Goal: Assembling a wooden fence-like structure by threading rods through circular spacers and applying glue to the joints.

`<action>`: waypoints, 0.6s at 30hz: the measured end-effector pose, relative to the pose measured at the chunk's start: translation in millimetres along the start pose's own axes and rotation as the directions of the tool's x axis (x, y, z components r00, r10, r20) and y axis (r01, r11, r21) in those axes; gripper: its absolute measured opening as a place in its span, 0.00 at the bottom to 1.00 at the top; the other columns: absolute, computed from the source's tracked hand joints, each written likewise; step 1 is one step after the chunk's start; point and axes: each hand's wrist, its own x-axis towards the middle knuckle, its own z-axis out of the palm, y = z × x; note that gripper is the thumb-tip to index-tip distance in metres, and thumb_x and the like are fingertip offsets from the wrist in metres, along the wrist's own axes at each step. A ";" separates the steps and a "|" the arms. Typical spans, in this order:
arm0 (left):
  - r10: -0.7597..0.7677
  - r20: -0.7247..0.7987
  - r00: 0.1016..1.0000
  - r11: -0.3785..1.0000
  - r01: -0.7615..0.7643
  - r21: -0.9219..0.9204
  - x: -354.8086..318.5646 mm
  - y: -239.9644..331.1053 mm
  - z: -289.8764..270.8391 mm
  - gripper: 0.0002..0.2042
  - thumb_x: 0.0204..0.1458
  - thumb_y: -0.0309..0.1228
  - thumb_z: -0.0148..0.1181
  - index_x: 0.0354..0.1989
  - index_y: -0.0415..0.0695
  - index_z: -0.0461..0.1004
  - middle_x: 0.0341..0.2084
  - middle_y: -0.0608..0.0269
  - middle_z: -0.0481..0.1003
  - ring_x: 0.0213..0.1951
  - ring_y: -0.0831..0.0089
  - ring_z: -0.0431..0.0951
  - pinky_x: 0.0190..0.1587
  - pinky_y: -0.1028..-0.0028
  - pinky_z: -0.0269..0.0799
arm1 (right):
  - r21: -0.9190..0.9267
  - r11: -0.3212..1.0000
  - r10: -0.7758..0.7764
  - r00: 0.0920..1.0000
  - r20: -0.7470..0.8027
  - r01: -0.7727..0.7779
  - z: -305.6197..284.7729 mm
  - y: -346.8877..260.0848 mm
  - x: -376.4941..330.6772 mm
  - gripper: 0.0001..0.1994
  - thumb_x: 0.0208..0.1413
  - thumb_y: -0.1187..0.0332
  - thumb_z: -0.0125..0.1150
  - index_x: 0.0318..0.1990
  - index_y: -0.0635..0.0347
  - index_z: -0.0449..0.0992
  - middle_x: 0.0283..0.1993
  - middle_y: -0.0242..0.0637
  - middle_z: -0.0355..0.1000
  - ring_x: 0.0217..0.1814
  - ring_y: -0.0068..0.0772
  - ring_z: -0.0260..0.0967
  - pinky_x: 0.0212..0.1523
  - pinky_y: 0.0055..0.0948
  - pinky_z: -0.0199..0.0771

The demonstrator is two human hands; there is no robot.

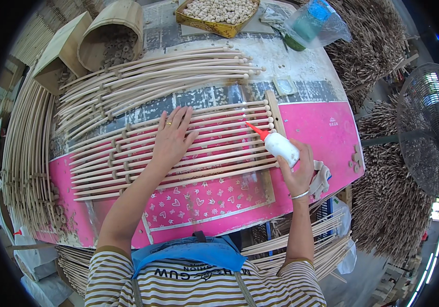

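Note:
A row of thin wooden rods [214,134] lies side by side on the pink cover. Wooden rings [111,158] sit around several rods toward the left, and small round balls [270,119] cap the right ends of the upper ones. My left hand [171,140], with a ring on one finger, lies flat across the rods, fingers spread. In my right hand [301,171] is a white glue bottle [282,148], tilted so that its red nozzle points at the upper rods near their balls. White dots of glue show on a few rods close to the nozzle.
Beyond the row lies a pile of ringed rods [153,77]. A wooden tub [127,30] of rings and a yellow tray [219,25] of balls stand at the back. A wooden strip [275,113] borders the rods' right ends. A fan [429,128] stands right of the table.

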 end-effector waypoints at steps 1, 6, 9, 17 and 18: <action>0.006 -0.006 1.000 1.000 -0.006 0.002 -0.1 0.1 0.0 0.31 0.61 0.47 0.52 0.69 0.44 0.58 0.63 0.57 0.63 0.68 0.61 0.58 0.72 0.54 0.44 | 0.000 1.000 0.000 1.000 -0.001 0.000 0.1 -0.3 -1.3 0.24 0.43 0.74 0.70 0.50 0.63 0.72 0.45 0.44 0.72 0.48 0.46 0.69 0.48 0.39 0.70; 0.011 -0.008 1.000 1.000 -0.011 0.011 0.1 0.2 -0.2 0.31 0.61 0.47 0.53 0.69 0.43 0.58 0.63 0.56 0.63 0.68 0.61 0.58 0.72 0.54 0.45 | 0.077 0.996 0.047 0.999 0.003 -0.047 -0.2 -0.9 -6.9 0.24 0.42 0.74 0.71 0.50 0.63 0.72 0.45 0.44 0.72 0.48 0.46 0.69 0.48 0.39 0.69; 0.009 -0.007 1.000 1.000 -0.009 0.008 -0.5 0.1 -0.4 0.31 0.61 0.47 0.53 0.69 0.43 0.58 0.63 0.56 0.63 0.68 0.61 0.59 0.72 0.54 0.45 | 0.086 0.995 0.061 0.998 -0.032 -0.058 -3.7 -1.1 -11.3 0.24 0.42 0.74 0.71 0.51 0.64 0.72 0.45 0.44 0.72 0.48 0.46 0.69 0.48 0.39 0.69; 0.011 -0.004 1.000 1.000 -0.011 -0.001 0.0 0.1 -0.5 0.30 0.61 0.46 0.52 0.69 0.43 0.58 0.62 0.56 0.64 0.68 0.60 0.59 0.72 0.54 0.45 | 0.038 0.998 0.042 0.999 -0.013 -0.042 -6.4 -3.1 -21.1 0.24 0.43 0.75 0.71 0.51 0.64 0.72 0.46 0.44 0.72 0.48 0.46 0.69 0.49 0.39 0.69; 0.011 -0.005 1.000 1.000 -0.011 -0.003 0.1 0.3 -0.5 0.30 0.61 0.46 0.52 0.69 0.43 0.59 0.62 0.55 0.64 0.68 0.60 0.59 0.72 0.54 0.44 | 0.046 0.998 0.036 0.999 -0.010 -0.035 -5.8 -3.4 -21.7 0.24 0.43 0.75 0.71 0.51 0.64 0.72 0.46 0.44 0.72 0.48 0.46 0.69 0.49 0.39 0.69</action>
